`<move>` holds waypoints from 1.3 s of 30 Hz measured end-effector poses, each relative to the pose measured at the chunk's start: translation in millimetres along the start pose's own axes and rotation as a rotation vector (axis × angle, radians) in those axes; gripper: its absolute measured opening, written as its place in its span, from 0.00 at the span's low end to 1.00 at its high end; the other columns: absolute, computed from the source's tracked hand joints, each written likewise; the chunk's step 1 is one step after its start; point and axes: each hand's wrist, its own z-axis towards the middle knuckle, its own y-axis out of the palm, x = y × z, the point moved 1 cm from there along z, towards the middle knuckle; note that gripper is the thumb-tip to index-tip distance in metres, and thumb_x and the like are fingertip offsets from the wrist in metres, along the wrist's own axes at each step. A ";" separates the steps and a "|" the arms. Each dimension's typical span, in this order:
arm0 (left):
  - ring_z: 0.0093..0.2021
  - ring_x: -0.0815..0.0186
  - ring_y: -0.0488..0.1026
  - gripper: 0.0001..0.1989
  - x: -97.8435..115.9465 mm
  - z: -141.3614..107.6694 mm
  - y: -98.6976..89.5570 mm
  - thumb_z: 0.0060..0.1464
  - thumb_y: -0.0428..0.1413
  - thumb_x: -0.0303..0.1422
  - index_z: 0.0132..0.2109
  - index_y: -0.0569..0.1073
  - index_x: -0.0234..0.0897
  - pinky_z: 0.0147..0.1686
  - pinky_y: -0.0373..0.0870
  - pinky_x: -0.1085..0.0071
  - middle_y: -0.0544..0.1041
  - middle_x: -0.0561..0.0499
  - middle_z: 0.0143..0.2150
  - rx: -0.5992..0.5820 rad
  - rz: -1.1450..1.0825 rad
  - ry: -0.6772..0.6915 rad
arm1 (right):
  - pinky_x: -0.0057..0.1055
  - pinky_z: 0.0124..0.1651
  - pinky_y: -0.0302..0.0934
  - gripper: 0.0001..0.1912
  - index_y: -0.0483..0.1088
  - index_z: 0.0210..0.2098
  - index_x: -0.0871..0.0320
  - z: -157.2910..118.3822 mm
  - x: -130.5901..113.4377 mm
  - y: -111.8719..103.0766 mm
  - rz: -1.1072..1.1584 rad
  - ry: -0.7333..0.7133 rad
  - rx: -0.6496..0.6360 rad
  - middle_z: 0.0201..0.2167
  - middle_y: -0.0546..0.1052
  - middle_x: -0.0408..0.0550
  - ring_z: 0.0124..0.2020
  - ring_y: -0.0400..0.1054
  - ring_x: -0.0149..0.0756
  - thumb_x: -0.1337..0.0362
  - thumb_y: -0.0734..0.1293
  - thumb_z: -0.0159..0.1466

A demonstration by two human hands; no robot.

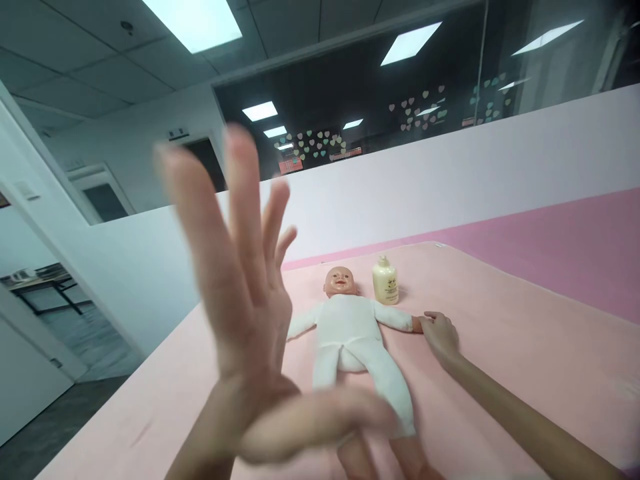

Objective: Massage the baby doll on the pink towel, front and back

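A baby doll (347, 327) with a white cloth body lies on its back on the pink surface (500, 333), its face up and arms spread. My left hand (255, 320) is raised close to the camera, fingers spread and thumb stretched to the right, holding nothing; it hides parts of the doll's legs and of its arm on the left. Over on the right, my right hand (441, 337) has its fingers closed on the doll's hand. A pale yellow bottle (385, 283) stands upright beside the doll's head.
Behind the surface rises a white and pink wall (450, 180) with a dark window (360, 100) above it, dotted with heart stickers. A door (30, 373) and a distant desk (43, 283) show at the left.
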 end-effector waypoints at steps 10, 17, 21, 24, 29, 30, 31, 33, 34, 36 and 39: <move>0.68 0.57 0.49 0.26 -196.8 -221.6 74.7 0.62 0.45 0.45 0.64 0.60 0.43 0.66 0.45 0.54 0.55 0.47 0.68 -0.565 -0.190 -0.919 | 0.41 0.47 0.60 0.20 0.73 0.36 0.58 14.9 13.3 -8.8 0.096 -0.185 -0.160 0.39 0.76 0.54 0.43 0.68 0.46 0.53 0.59 0.52; 0.67 0.55 0.50 0.22 -194.9 -214.9 69.4 0.60 0.47 0.44 0.60 0.68 0.48 0.66 0.47 0.51 0.59 0.50 0.66 -0.572 -0.247 -0.964 | 0.44 0.47 0.60 0.19 0.74 0.30 0.52 13.0 3.2 -19.1 0.102 -0.175 -0.242 0.38 0.78 0.50 0.43 0.68 0.49 0.51 0.59 0.49; 0.68 0.56 0.49 0.23 -196.2 -215.0 70.0 0.61 0.46 0.45 0.60 0.67 0.48 0.66 0.46 0.51 0.57 0.51 0.67 -0.593 -0.242 -0.982 | 0.44 0.45 0.61 0.20 0.74 0.30 0.52 9.5 -1.0 -22.7 0.074 -0.196 -0.268 0.38 0.78 0.50 0.43 0.68 0.49 0.49 0.58 0.50; 0.68 0.57 0.48 0.23 -195.9 -216.6 71.0 0.61 0.46 0.44 0.61 0.66 0.48 0.66 0.45 0.53 0.57 0.51 0.67 -0.593 -0.243 -0.988 | 0.44 0.45 0.61 0.20 0.74 0.32 0.52 7.9 -0.3 -22.8 0.035 -0.232 -0.261 0.38 0.77 0.50 0.43 0.67 0.49 0.50 0.57 0.51; 0.68 0.58 0.48 0.23 -197.5 -218.8 70.9 0.62 0.45 0.44 0.61 0.65 0.48 0.67 0.45 0.54 0.56 0.52 0.67 -0.623 -0.230 -0.975 | 0.43 0.45 0.61 0.19 0.73 0.34 0.52 6.9 3.4 -21.1 0.007 -0.270 -0.264 0.39 0.77 0.49 0.43 0.67 0.48 0.52 0.56 0.54; 0.68 0.58 0.48 0.22 -198.0 -219.3 70.8 0.62 0.45 0.44 0.62 0.65 0.48 0.67 0.45 0.54 0.56 0.52 0.67 -0.630 -0.227 -0.967 | 0.43 0.45 0.61 0.19 0.73 0.34 0.52 6.7 3.7 -21.0 0.004 -0.272 -0.266 0.40 0.77 0.50 0.43 0.67 0.48 0.52 0.56 0.54; 0.68 0.58 0.47 0.22 -198.4 -219.8 70.7 0.62 0.45 0.43 0.62 0.64 0.48 0.67 0.45 0.54 0.56 0.52 0.68 -0.633 -0.225 -0.959 | 0.43 0.44 0.61 0.18 0.73 0.34 0.53 6.4 3.9 -21.1 0.000 -0.273 -0.269 0.40 0.77 0.50 0.43 0.67 0.48 0.53 0.56 0.54; 0.68 0.59 0.47 0.22 -198.9 -220.3 70.6 0.63 0.44 0.43 0.62 0.64 0.48 0.67 0.44 0.54 0.55 0.52 0.68 -0.637 -0.224 -0.945 | 0.43 0.45 0.61 0.18 0.73 0.35 0.53 5.7 3.6 -22.1 -0.010 -0.269 -0.262 0.40 0.77 0.50 0.44 0.67 0.48 0.53 0.56 0.55; 0.68 0.59 0.47 0.22 -199.0 -220.3 70.6 0.63 0.44 0.43 0.62 0.64 0.48 0.67 0.44 0.54 0.55 0.52 0.68 -0.637 -0.225 -0.942 | 0.43 0.45 0.61 0.19 0.73 0.35 0.53 5.3 3.2 -22.8 -0.016 -0.270 -0.264 0.40 0.76 0.50 0.44 0.67 0.48 0.53 0.55 0.55; 0.68 0.58 0.48 0.22 -198.9 -220.3 70.5 0.63 0.45 0.43 0.62 0.64 0.48 0.67 0.45 0.53 0.56 0.51 0.68 -0.639 -0.225 -0.939 | 0.44 0.46 0.61 0.19 0.72 0.37 0.53 4.2 1.9 -24.4 -0.027 -0.281 -0.283 0.41 0.76 0.50 0.44 0.67 0.48 0.54 0.55 0.56; 0.68 0.58 0.48 0.22 -199.0 -220.7 70.3 0.63 0.45 0.43 0.62 0.64 0.48 0.66 0.46 0.53 0.56 0.52 0.67 -0.639 -0.221 -0.922 | 0.44 0.47 0.61 0.19 0.72 0.39 0.55 2.8 -0.4 -26.5 -0.051 -0.305 -0.325 0.44 0.75 0.52 0.46 0.66 0.48 0.55 0.54 0.59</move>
